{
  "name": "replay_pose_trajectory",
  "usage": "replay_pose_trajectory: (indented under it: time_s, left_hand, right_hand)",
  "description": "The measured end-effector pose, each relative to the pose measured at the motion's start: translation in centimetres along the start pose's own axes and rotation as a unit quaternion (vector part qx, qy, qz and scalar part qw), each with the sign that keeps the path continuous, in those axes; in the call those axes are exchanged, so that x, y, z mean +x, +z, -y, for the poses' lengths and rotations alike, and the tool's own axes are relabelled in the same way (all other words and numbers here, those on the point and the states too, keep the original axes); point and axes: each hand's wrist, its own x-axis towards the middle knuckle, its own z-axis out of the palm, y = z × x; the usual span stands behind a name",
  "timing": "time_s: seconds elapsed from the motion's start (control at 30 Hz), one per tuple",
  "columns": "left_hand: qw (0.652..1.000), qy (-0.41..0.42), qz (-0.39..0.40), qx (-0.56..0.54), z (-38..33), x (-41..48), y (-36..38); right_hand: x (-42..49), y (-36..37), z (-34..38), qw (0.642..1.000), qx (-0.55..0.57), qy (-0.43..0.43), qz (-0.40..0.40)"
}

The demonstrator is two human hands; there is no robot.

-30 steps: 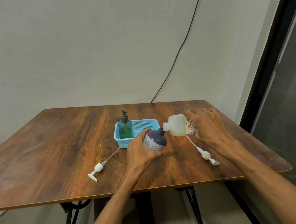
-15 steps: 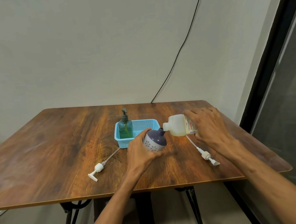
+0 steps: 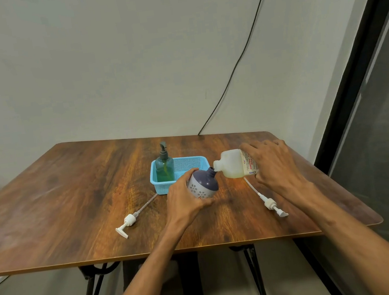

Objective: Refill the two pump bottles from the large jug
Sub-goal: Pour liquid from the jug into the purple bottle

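**A:** Where's the jug?

**B:** The translucent white plastic jug (image 3: 231, 163) of pale yellow liquid is tipped sideways above the wooden table (image 3: 72, 200). Its mouth is at the neck of the round purple-and-white bottle (image 3: 204, 185). The right hand (image 3: 274, 164) wraps its fingers over the jug's base end.

**A:** And the other?

**B:** The left hand (image 3: 186, 203) curls around the round bottle, tilting it toward the jug.

**A:** How will it handle?

**B:** Probably light, being part full. The thin walls may give if squeezed, and drips would make it slippery, so grip the labelled body.
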Motion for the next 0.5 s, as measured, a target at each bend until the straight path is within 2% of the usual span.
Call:
replay_pose_trajectory:
  time_s: [0.5]
  left_hand:
    - [1.0, -0.018, 0.015, -0.003, 0.19, -0.17, 0.23]
  right_hand:
    - [-0.09, 0.02, -0.03, 1.0, -0.01, 0.0, -0.001]
